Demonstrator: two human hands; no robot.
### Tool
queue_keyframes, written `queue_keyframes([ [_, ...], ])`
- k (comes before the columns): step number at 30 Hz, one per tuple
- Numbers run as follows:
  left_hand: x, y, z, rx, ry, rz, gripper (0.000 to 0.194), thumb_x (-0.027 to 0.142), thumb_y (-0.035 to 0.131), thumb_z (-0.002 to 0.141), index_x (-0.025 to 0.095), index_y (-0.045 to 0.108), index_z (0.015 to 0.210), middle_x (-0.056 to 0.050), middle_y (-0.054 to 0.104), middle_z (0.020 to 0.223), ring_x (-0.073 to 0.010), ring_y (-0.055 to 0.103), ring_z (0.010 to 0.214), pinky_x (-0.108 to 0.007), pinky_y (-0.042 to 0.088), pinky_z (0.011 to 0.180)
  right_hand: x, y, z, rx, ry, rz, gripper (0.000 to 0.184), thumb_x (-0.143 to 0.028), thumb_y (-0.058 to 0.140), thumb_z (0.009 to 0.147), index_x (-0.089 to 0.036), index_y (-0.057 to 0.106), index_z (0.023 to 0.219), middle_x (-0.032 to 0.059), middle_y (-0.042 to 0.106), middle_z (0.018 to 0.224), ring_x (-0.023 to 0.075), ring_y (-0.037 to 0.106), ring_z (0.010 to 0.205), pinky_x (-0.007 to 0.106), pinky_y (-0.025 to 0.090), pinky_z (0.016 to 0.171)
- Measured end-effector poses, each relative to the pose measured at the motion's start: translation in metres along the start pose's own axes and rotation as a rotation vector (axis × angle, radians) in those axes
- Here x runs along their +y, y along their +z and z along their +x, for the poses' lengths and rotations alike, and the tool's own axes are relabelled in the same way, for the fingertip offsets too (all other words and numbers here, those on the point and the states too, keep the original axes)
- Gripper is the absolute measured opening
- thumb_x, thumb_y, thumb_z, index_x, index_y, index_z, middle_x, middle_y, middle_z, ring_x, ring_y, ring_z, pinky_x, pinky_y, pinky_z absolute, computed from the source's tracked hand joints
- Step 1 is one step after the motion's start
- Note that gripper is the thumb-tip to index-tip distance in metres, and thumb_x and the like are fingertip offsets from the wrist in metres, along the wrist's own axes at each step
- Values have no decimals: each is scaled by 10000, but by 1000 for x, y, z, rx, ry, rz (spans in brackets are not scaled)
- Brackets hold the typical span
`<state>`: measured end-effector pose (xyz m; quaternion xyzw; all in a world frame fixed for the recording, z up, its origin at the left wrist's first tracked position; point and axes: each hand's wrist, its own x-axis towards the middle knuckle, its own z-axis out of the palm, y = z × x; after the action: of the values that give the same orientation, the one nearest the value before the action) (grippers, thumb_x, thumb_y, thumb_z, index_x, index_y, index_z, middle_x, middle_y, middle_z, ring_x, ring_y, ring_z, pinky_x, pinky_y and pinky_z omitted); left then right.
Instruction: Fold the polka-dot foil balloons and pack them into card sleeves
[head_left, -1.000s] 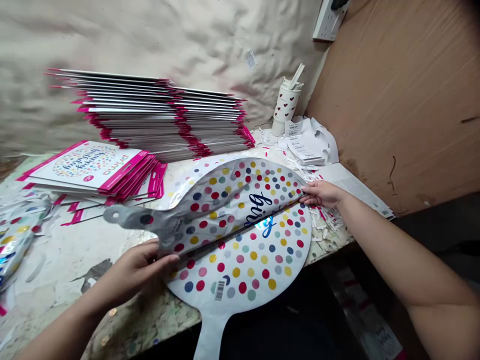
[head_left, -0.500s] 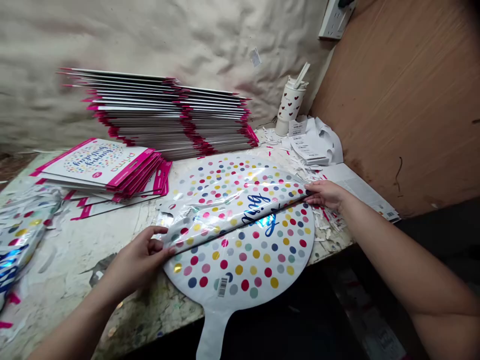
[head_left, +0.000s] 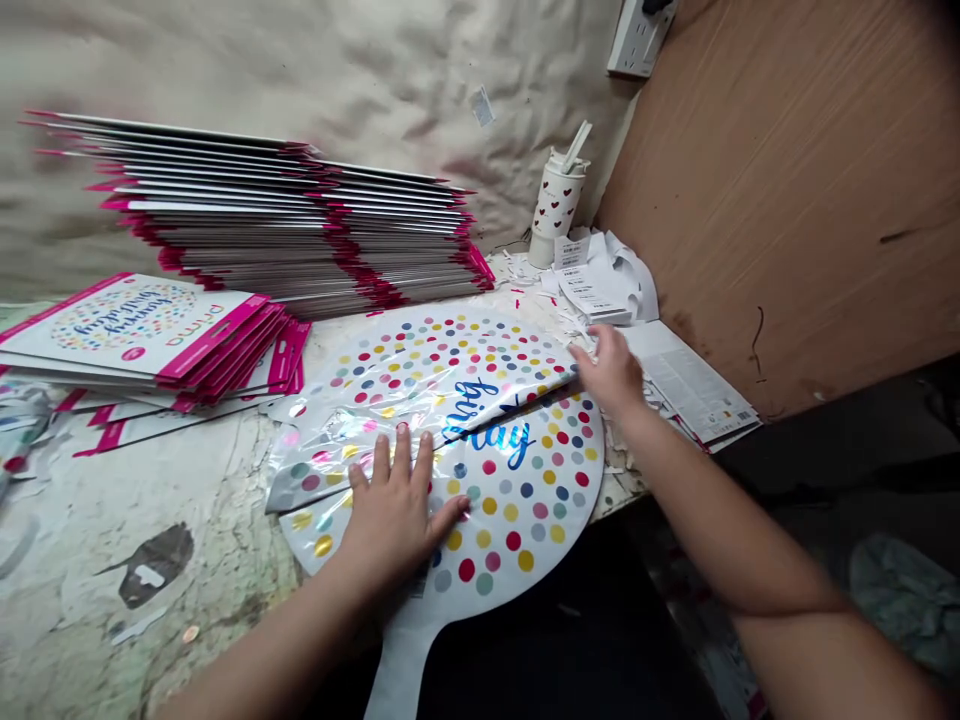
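A flat, uninflated foil balloon (head_left: 517, 515), white with coloured dots and blue birthday lettering, lies partly folded on the worktable, its fold edge running slantwise across the middle. Its plain tail (head_left: 405, 665) hangs over the front edge. My left hand (head_left: 394, 510) presses on the balloon below the fold, palm down with fingers spread; a barcode label is mostly hidden under it. At the fold's right end, my right hand (head_left: 611, 375) has its fingers closed on the balloon's edge.
Printed white-and-pink cards (head_left: 142, 325) lie piled at left, before a tall stack of similar packs (head_left: 247, 230). At back right stand a heart-patterned tumbler (head_left: 556, 205) and a strip of labels (head_left: 600, 285). A brown board (head_left: 787, 200) closes off the right side.
My left hand has let go of the fold's left end and moved right, now spread flat on the balloon. My right hand stays at the right end. The view has shifted right.
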<state>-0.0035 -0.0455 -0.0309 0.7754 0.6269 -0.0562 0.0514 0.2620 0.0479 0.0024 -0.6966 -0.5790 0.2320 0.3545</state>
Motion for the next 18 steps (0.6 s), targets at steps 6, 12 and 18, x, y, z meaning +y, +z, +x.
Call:
queue_keyframes([
  [6, -2, 1, 6, 33, 20, 30, 828, 618, 386, 764, 110, 264, 1406, -231, 126, 1481, -462, 124, 1332, -668, 206, 949, -40, 67, -69, -533, -644, -276, 562, -511, 516, 806, -291, 438, 1317, -41, 374, 1423, 215, 332, 1309, 321, 183, 1121],
  [12, 16, -7, 13, 78, 31, -2, 950, 729, 283, 741, 48, 248, 1402, -233, 131, 1479, -439, 89, 1347, -649, 188, 979, 26, 6, -43, -306, -310, -543, 652, -411, 268, 925, 28, 202, 1404, 253, 154, 1466, 364, 103, 1366, 588, 52, 1074],
  [18, 42, -4, 21, 56, 60, -58, 961, 741, 291, 737, 57, 227, 1410, -233, 149, 1476, -445, 52, 1348, -658, 140, 990, 23, 7, -52, -390, -223, -539, 730, -630, 460, 788, -256, 315, 1398, 147, 288, 1450, 381, 191, 1343, 540, 205, 1061],
])
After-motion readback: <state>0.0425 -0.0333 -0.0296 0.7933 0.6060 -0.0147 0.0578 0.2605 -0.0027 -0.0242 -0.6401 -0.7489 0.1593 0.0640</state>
